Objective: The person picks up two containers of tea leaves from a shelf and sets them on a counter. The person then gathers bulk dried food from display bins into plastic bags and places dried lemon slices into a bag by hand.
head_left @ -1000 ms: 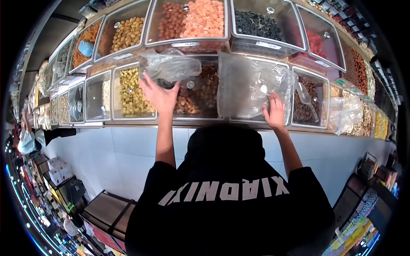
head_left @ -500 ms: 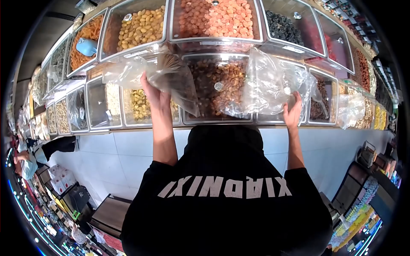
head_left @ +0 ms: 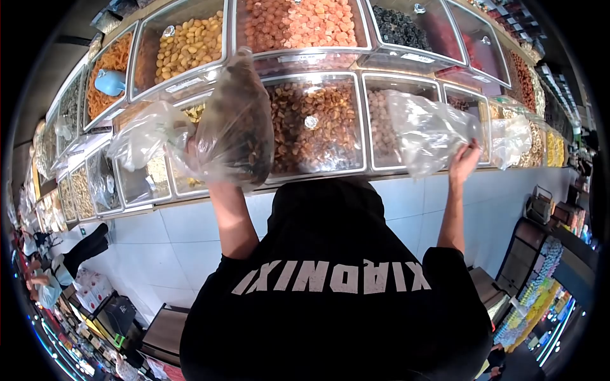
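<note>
Arms (head_left: 235, 219) apart, right hand (head_left: 464, 160) curled

L fingers (head_left: 191, 147) mostly hidden behind blurred bag (head_left: 235, 124); tag (head_left: 416, 57) txt unreadably sm.

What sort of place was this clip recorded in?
Likely a shop's bulk-food section: rows of clear bins hold loose food, small labels sit on bin fronts, and the right hand holds a plastic bag.

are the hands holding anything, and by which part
The right hand appears to pinch a clear plastic bag by its right end. The left hand is mostly hidden behind puffed-out plastic, so its hold cannot be told.
</note>
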A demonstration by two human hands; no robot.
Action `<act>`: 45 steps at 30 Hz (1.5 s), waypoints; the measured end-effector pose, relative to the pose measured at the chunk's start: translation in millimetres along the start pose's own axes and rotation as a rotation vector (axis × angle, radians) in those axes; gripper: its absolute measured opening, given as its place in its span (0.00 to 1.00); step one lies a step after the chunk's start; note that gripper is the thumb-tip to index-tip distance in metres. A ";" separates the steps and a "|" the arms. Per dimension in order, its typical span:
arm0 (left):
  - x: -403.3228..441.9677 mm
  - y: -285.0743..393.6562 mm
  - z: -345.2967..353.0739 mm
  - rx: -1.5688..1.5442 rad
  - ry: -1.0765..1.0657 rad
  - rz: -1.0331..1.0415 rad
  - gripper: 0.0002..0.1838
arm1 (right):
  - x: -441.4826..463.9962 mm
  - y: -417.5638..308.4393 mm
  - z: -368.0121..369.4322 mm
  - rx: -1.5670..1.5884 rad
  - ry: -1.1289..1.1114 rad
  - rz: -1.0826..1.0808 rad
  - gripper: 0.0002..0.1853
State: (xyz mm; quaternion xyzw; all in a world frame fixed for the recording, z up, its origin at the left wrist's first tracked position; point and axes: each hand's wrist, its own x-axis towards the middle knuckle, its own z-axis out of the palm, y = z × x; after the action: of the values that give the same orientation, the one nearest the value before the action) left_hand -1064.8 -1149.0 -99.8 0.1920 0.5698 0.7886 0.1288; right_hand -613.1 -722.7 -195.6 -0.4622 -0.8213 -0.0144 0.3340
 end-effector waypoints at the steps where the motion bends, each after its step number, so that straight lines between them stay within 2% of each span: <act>1: -1.8 7.3 0.0 0.266 -0.002 0.090 0.22 | 10.5 1.8 -12.0 -0.036 0.077 -0.017 0.17; 3: -2.9 20.9 0.0 1.119 -0.067 0.384 0.21 | 31.6 -3.6 -39.9 -0.010 0.121 0.108 0.17; 5: -3.9 22.3 15.5 1.244 0.084 0.919 0.15 | 45.1 7.7 -57.1 -0.033 0.175 0.119 0.16; 8: -0.2 -20.8 -13.5 1.104 0.125 0.917 0.17 | 48.2 38.3 -71.2 -0.114 0.192 0.078 0.16; 10: -3.6 -35.5 -35.0 1.051 0.169 0.902 0.18 | 46.9 55.4 -72.9 -0.077 0.194 0.130 0.16; 12: -8.9 -34.1 -41.0 0.251 -0.117 0.628 0.19 | 43.4 73.1 -67.3 -0.084 0.190 0.179 0.15; 14: 0.4 -3.1 3.9 -1.304 -0.632 -0.111 0.19 | 37.5 89.0 -58.6 -0.070 0.178 0.185 0.15; 16: -6.0 19.3 48.0 -1.280 -0.448 -0.141 0.15 | 34.8 99.0 -61.9 -0.081 0.165 0.205 0.14; 17: -4.7 18.2 51.2 -1.268 -0.446 -0.144 0.13 | 35.7 99.8 -59.2 -0.076 0.157 0.216 0.14; 19: -13.5 9.3 56.4 -1.098 -0.349 -0.157 0.14 | 44.2 108.4 -59.4 -0.029 0.190 0.223 0.13; 20: -21.0 6.5 58.8 -1.005 -0.301 -0.159 0.15 | 50.0 111.7 -64.6 -0.010 0.160 0.322 0.13; 22: -37.9 5.3 69.4 -0.964 -0.351 -0.227 0.16 | 65.9 122.3 -70.6 0.223 0.043 0.386 0.12; 23: -48.3 1.1 68.0 -0.965 -0.371 -0.238 0.19 | 72.8 128.5 -72.6 0.343 -0.016 0.414 0.12; 24: -58.1 -7.4 48.9 -0.978 -0.417 -0.234 0.23 | 80.0 133.4 -72.8 0.632 -0.102 0.452 0.08; 26: -81.1 -23.3 -3.6 -0.988 -0.493 -0.220 0.33 | 102.7 77.6 -107.6 0.845 -0.309 0.492 0.04; 27: -92.2 -15.6 -12.1 -0.949 -0.413 -0.222 0.33 | 109.4 49.2 -119.5 0.898 -0.355 0.532 0.03; 28: -103.0 -8.0 -20.3 -0.905 -0.333 -0.226 0.33 | 115.8 5.7 -133.5 1.012 -0.345 0.495 0.03; 30: -108.6 31.2 84.1 -0.858 -0.294 -0.155 0.18 | 112.2 -28.8 -119.1 1.150 -0.389 0.328 0.03; 32: -122.1 50.2 126.6 -0.779 -0.289 -0.102 0.13 | 99.6 -59.0 -92.1 1.067 -0.401 0.087 0.07; 33: -136.1 56.6 126.9 -0.684 -0.189 -0.043 0.11 | 87.5 -75.6 -63.7 0.961 -0.281 -0.139 0.07; 34: -152.6 63.1 127.0 -0.631 -0.075 0.006 0.12 | 79.7 -94.7 -55.2 0.956 -0.400 -0.105 0.07; 35: -155.3 67.9 137.2 -0.628 -0.229 0.033 0.14 | 74.3 -113.1 -46.6 0.953 -0.519 -0.073 0.07; 37: -160.1 73.9 142.5 -0.601 -0.515 0.049 0.17 | 45.7 -126.6 0.2 0.892 -0.345 -0.400 0.12; 38: -162.2 75.0 137.6 -0.577 -0.647 0.040 0.16 | 43.3 -125.0 0.9 0.925 -0.453 -0.358 0.14; 40: -178.2 77.2 153.7 -0.533 -0.368 0.035 0.08 | 43.0 -123.4 -3.3 0.984 -0.668 -0.279 0.19; 41: -200.7 75.2 169.4 -0.477 -0.030 0.064 0.03 | 53.2 -112.2 -1.9 0.923 -0.750 -0.217 0.21; 42: -206.7 73.8 168.1 -0.445 0.039 0.035 0.04 | 69.9 -93.1 -4.9 0.859 -0.834 -0.153 0.23; 44: -218.2 71.1 165.9 -0.382 0.175 -0.031 0.07 | 89.7 -30.0 9.3 0.559 -0.580 0.004 0.22; 45: -218.1 64.7 175.6 -0.373 0.128 -0.055 0.08 | 108.1 2.6 -2.1 0.468 -0.643 0.304 0.21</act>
State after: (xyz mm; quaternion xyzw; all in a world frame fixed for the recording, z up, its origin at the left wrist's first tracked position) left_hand -790.0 -1112.5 -23.9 0.0987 0.4259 0.8872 0.1474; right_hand -647.8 -640.9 -134.0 -0.4707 -0.7872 0.3669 0.1551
